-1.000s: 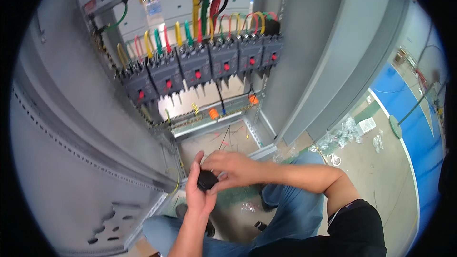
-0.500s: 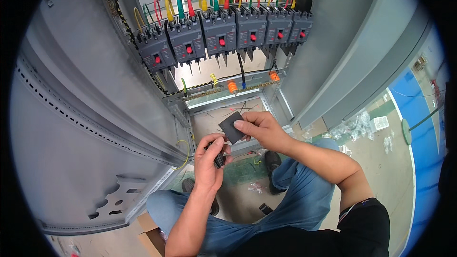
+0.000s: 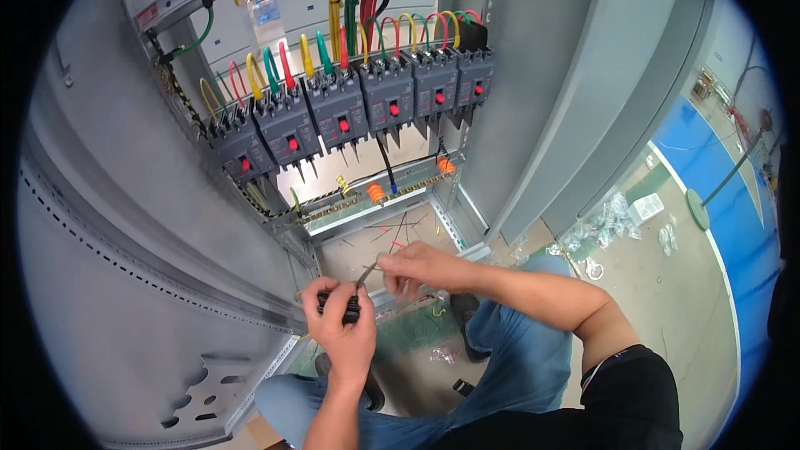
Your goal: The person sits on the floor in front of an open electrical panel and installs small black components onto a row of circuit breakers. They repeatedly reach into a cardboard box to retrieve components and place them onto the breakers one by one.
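Note:
My left hand is closed around a small bunch of black flat pieces, partly hidden by the fingers. A thin dark plate, seen nearly edge-on, spans the gap between my two hands. Its upper end meets the pinched fingertips of my right hand, and its lower end is close to the left fingers. Beyond the hands, a row of grey circuit breakers with red toggles crosses the cabinet. Thin dark blades hang below several of them.
Cabinet walls rise at left and right. Below the breakers runs a rail with orange insulators. Loose wire bits lie on the cabinet floor. Clear plastic bags and a white box lie on the floor at right.
The dark plate has turned from broad face to nearly edge-on, and my right hand has come lower beside the left. The view has shifted, so the breakers sit lower and further left.

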Action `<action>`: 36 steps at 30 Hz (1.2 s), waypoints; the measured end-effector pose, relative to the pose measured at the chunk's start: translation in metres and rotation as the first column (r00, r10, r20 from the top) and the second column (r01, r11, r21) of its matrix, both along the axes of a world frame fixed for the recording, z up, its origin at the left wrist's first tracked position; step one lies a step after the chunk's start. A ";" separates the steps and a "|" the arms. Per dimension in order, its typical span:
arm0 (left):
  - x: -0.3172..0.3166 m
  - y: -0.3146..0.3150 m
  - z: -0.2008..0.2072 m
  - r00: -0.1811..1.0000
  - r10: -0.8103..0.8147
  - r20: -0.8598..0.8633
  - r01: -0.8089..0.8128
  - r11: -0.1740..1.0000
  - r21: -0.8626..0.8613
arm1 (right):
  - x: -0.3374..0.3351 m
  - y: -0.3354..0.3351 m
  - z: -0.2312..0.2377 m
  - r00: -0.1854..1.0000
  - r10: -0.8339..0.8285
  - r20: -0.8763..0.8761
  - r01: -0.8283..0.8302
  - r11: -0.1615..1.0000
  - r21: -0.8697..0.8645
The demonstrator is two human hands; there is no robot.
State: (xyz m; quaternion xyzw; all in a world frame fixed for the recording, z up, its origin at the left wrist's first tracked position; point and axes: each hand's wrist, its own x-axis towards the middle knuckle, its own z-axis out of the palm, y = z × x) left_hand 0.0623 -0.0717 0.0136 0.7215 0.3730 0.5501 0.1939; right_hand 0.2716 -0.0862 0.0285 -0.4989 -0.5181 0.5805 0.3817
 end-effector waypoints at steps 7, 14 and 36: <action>0.012 -0.001 -0.007 0.992 -0.111 0.053 0.115 0.992 -0.061 | 0.010 0.007 0.010 0.943 -0.263 -0.205 0.289 0.951 0.111; 0.005 0.008 -0.027 0.868 -0.138 0.478 0.413 0.735 -0.538 | 0.141 0.069 0.122 0.443 -0.896 0.011 0.206 0.114 0.972; 0.005 0.004 -0.031 0.830 -0.186 0.526 0.502 0.659 -0.560 | 0.172 0.086 0.127 0.390 -0.918 0.078 0.094 0.125 0.988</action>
